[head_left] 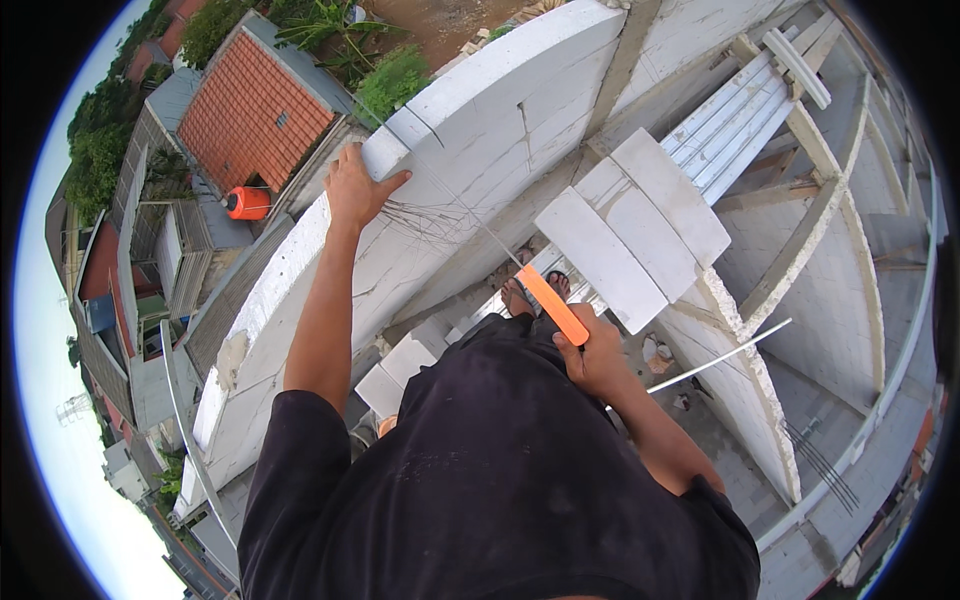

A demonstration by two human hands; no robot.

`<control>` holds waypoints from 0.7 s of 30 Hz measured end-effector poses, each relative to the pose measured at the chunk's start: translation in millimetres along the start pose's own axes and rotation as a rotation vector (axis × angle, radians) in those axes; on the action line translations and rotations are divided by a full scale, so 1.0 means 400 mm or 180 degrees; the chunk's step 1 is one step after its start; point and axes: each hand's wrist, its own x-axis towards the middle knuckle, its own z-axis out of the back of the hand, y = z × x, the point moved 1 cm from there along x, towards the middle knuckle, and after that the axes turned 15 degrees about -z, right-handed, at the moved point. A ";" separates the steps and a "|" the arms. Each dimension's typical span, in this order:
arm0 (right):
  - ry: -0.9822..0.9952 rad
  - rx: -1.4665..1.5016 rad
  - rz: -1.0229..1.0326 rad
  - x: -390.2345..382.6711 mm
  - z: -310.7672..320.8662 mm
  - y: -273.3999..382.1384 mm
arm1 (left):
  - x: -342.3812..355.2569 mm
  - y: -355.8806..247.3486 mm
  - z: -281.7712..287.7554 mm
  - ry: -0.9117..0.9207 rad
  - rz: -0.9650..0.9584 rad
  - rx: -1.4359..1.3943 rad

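atop the white wall (555, 90), the left hand (355, 192) spreads against a block (385, 155); beside that wall, the right hand (597, 357) clenches an orange handle (553, 304).

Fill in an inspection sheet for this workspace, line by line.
Surface: white block wall, top edge rough on the left stretch.
Job's things: orange-handled tool, its thin part pointing toward the white block at the wall's top edge; contact unclear.
Clutter: stacked pale blocks; a pale rod.
Hands: left hand on the white block, thumb spread; right hand closed around the orange handle.
Cables: nothing seen for certain.
Surroundings: tiled roof, orange tank, greenery.
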 end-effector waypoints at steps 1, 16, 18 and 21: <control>-0.0062 -0.0022 0.0065 0.015 -0.007 0.014 | 0.002 0.001 -0.004 0.0004 0.0008 0.0008; 0.0099 0.0023 -0.0144 -0.028 -0.008 -0.107 | 0.002 -0.003 -0.003 -0.0040 -0.0072 -0.0064; 0.0119 -0.0049 -0.0202 0.147 -0.074 0.021 | 0.005 0.001 -0.020 -0.0060 -0.0163 -0.0127; 0.0171 -0.0081 -0.0179 0.228 -0.085 0.137 | 0.007 0.008 -0.009 0.0063 -0.0098 -0.0198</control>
